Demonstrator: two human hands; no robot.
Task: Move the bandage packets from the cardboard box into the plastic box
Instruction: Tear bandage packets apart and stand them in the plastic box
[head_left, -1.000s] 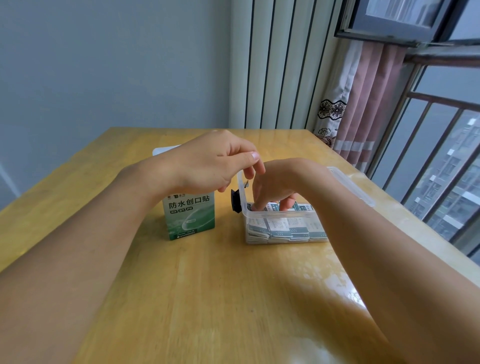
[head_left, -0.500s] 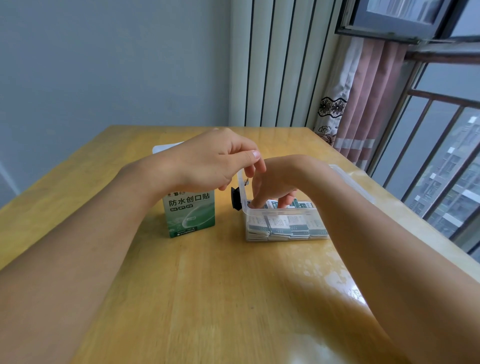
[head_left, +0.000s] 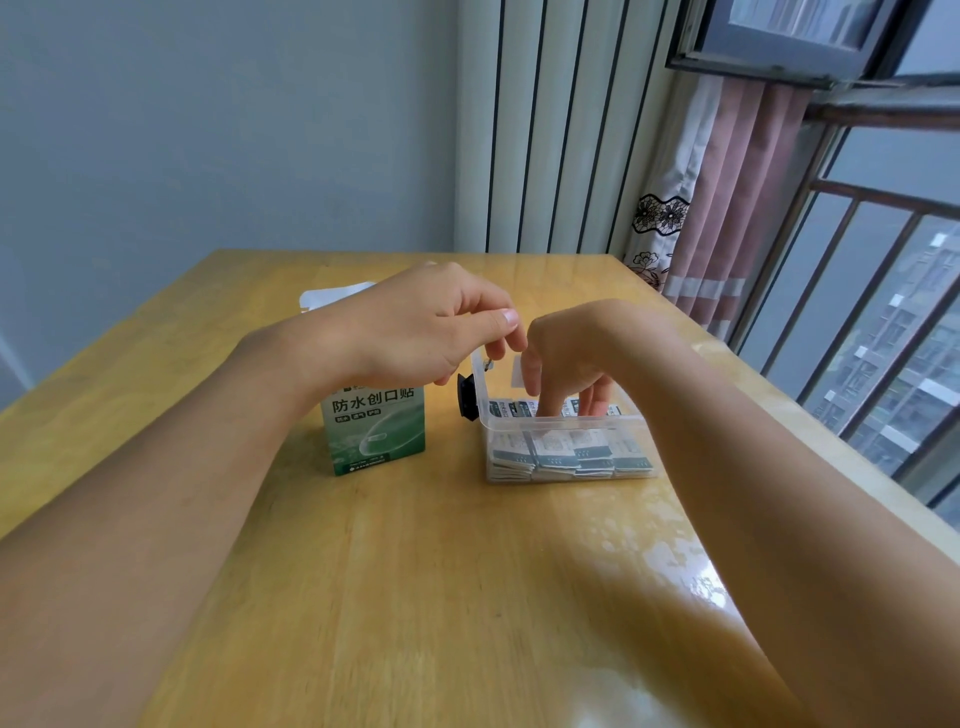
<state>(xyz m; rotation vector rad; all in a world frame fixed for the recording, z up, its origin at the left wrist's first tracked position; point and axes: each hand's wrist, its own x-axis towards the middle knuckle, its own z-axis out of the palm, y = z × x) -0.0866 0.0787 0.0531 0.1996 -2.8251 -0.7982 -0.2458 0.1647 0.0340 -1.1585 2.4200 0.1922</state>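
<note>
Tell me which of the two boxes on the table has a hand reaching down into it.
The clear plastic box, right of the green cardboard box. The right hand has its fingers down among the bandage packets.

Soft daylight from the right window (head_left: 883, 312) — glare on the table (head_left: 675, 561), wide-angle bending at edges.

Green-white cardboard box (head_left: 375, 431) upright, clear plastic box (head_left: 563, 439) just right — bandage packets (head_left: 556, 453) stacked inside

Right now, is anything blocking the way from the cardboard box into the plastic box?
Nothing visible: the plastic box is open-topped beside the cardboard box, and only the right hand reaches into it.
</note>
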